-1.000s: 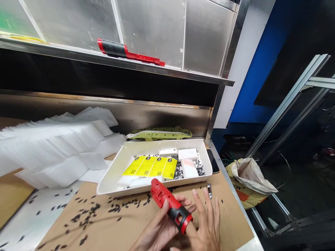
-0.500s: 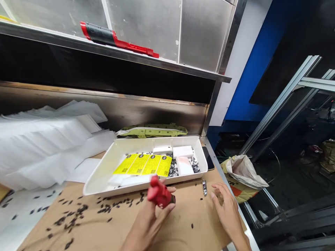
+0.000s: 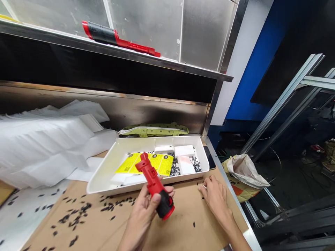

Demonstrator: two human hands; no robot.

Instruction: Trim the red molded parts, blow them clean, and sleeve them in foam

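Observation:
My left hand is closed around a red and black plastic housing. It is held tilted, with its red end over the front of the white tray and its black, red-rimmed end toward me. My right hand is on the brown cardboard at the right, fingers curled round a small shiny nail clipper, which is mostly hidden by the fingers. In the tray lie a yellow label sheet, white blocks and many small black and silvery pieces.
Small black pieces lie scattered on the cardboard. White foam sheets are piled at left. A similar red and black housing rests on the ledge. A green pouch, a phone and a paper bag are around the tray.
My left hand has turned the housing so its length now shows. My right hand has moved left onto the nail clipper and closed its fingers on it.

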